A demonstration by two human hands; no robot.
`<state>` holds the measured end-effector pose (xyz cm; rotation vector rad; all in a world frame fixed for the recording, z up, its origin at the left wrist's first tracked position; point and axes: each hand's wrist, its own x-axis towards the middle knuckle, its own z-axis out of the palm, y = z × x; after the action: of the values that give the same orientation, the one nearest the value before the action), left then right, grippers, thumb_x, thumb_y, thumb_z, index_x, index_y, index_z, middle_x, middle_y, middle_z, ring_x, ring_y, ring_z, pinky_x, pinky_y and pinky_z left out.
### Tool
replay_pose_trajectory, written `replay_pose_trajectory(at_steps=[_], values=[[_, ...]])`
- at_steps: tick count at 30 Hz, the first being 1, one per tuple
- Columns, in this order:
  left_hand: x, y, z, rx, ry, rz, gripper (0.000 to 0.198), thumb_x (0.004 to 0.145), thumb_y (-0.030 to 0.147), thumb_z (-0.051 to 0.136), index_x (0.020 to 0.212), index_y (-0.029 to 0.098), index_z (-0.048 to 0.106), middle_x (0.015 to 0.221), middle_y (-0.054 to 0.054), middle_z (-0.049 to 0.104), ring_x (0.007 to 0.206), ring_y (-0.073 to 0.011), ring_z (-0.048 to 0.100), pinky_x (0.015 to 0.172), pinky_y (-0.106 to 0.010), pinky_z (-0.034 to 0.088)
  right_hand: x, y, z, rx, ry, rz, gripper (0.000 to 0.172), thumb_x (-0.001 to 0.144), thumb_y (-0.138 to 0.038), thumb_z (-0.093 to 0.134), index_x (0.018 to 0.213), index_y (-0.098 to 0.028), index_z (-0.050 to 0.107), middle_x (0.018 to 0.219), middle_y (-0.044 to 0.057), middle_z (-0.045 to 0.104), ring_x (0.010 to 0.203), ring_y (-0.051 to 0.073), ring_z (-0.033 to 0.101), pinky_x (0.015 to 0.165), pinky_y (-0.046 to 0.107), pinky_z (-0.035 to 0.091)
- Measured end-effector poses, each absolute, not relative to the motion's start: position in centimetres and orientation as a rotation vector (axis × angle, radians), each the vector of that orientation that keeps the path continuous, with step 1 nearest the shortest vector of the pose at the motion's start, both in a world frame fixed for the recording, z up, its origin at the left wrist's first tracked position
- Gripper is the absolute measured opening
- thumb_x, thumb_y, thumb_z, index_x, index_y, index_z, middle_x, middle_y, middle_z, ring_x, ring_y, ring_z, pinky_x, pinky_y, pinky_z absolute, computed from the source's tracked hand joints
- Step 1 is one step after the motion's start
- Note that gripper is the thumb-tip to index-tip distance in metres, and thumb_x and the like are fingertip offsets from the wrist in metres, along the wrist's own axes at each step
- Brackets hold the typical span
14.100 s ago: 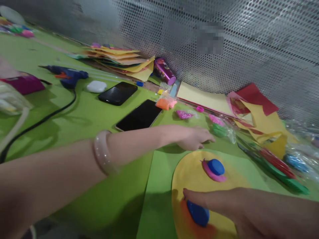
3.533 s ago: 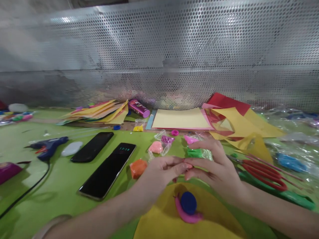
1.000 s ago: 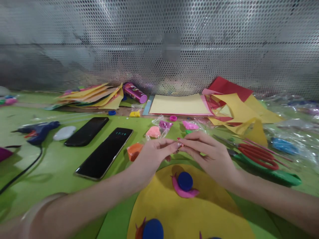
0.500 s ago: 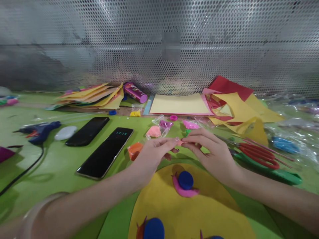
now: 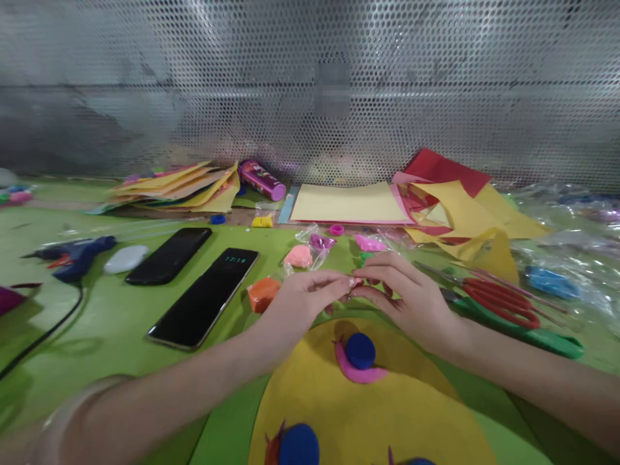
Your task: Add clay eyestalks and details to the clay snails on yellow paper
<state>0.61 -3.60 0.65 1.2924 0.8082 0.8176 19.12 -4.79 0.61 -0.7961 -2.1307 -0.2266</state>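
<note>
**Over the middle of the worktop: a pink clay bit pinched between two hands**

Over the worktop's middle, the pink clay bit is gripped at once by the left hand and the right hand. Both are closed on it, thumb against forefinger. Only a small pale-pink speck is seen between the nails, and its shape cannot be told.

Just below the hands, a pink clay snail with a blue disc for a shell is laid on a yellow paper round, which runs to the near edge.

Toward the left edge, an orange clay lump, a phone with a lit clock and a second phone are laid close by. Toward the right edge, red scissors and green scissors are set near the right wrist. Bare green surface is left between the phones and the near left corner.

The far edge is closed off by a perforated metal wall, with coloured paper sheets heaped along it.
</note>
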Motion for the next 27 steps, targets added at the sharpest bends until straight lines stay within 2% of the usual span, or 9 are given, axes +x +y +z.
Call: replay_pose_trajectory(at_steps=[3,9,13,19,24,27], values=[[0.65,-3.54,0.57,1.290,0.836,0.834,0.018,0.080,0.037,0.065,0.082,0.021,0.072,0.079,-0.001,0.063,0.077,-0.0139,0.050,0.066,-0.025,0.036,18.98,-4.97,0.60,-0.778,-2.124,-0.213,0.010,0.088,-0.010,0.059,0.097,-0.014,0.060,0.090,0.009,0.061,0.082,0.017,0.060,0.072,0.030,0.052],[0.75,-3.53,0.54,1.261,0.855,0.857,0.017,0.081,0.036,0.064,0.084,0.022,0.073,0.078,-0.001,0.064,0.076,-0.0141,0.051,0.065,-0.026,0.036,18.61,-5.49,0.92,-0.779,-2.078,-0.129,0.016,0.086,-0.004,0.053,0.097,-0.015,0.059,0.090,0.008,0.058,0.077,0.014,0.059,0.056,0.023,0.051],[0.72,-3.53,0.63,1.241,0.861,0.862,0.016,0.080,0.035,0.065,0.084,0.021,0.072,0.080,-0.001,0.064,0.078,-0.0142,0.053,0.066,-0.026,0.037,18.47,-5.37,0.83,-0.782,-2.072,-0.093,0.020,0.085,-0.002,0.051,0.100,-0.014,0.058,0.090,0.008,0.059,0.075,0.013,0.059,0.053,0.021,0.050],[0.56,-3.54,0.52,1.248,0.876,0.854,0.017,0.081,0.037,0.064,0.083,0.022,0.072,0.081,-0.001,0.065,0.079,-0.0146,0.054,0.067,-0.026,0.037,18.69,-5.39,0.85,-0.778,-2.068,-0.112,0.011,0.085,-0.007,0.059,0.092,-0.015,0.059,0.085,0.006,0.059,0.071,0.012,0.058,0.053,0.020,0.050],[0.47,-3.32,0.43,1.260,0.893,0.853,0.019,0.081,0.038,0.063,0.087,0.023,0.073,0.085,-0.002,0.066,0.081,-0.0148,0.054,0.067,-0.026,0.038,18.73,-5.32,0.90,-0.795,-2.076,-0.119,0.018,0.087,-0.003,0.054,0.099,-0.015,0.059,0.091,0.007,0.061,0.083,0.014,0.059,0.065,0.023,0.052],[0.49,-3.22,0.47,1.281,0.902,0.849,0.020,0.081,0.040,0.063,0.087,0.023,0.073,0.086,-0.002,0.067,0.083,-0.0157,0.056,0.068,-0.026,0.039,18.93,-5.15,0.84,-0.794,-2.102,-0.130,0.013,0.088,-0.006,0.056,0.097,-0.014,0.060,0.089,0.007,0.061,0.078,0.013,0.059,0.058,0.022,0.049]])
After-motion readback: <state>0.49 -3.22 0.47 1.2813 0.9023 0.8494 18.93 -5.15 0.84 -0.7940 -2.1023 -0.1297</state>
